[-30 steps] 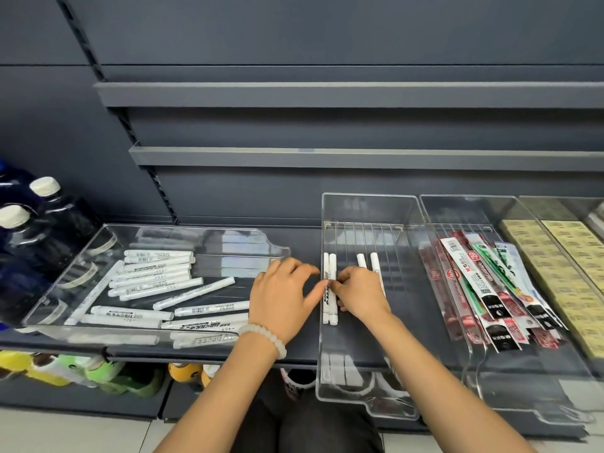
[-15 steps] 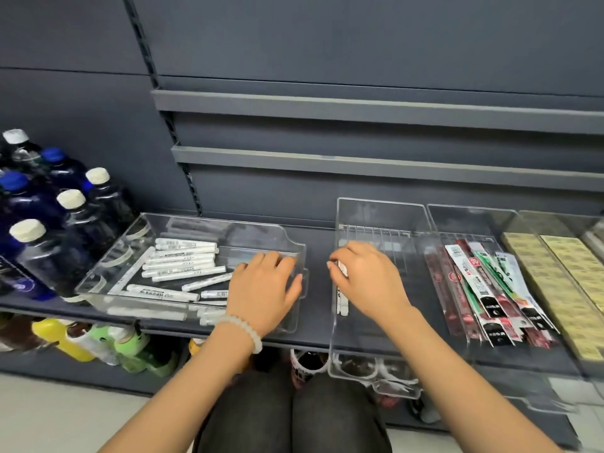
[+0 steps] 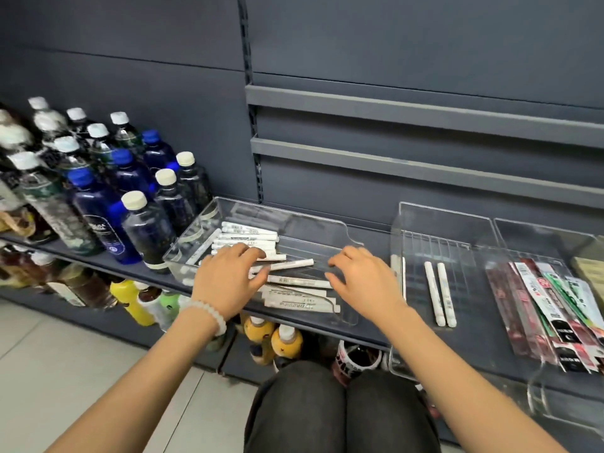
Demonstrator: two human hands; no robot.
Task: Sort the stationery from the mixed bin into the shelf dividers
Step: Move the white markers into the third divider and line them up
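Head view is showing both hands hovering over the clear bin [image 3: 343, 233] of white pens [image 3: 248, 238]: left hand [image 3: 225, 282] is spreading loose fingers on the pens, right hand [image 3: 362, 282] is lying relaxed, gripping nothing. Right of it, two pens [image 3: 439, 294] are lying in the divider tray [image 3: 444, 220].

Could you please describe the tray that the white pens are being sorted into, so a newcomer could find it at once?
On the grey shelf, three clear trays sit in a row; take the middle tray, right of the right hand. Unlike the heaped bin or the packet tray, it holds only a few white pens, lying parallel.
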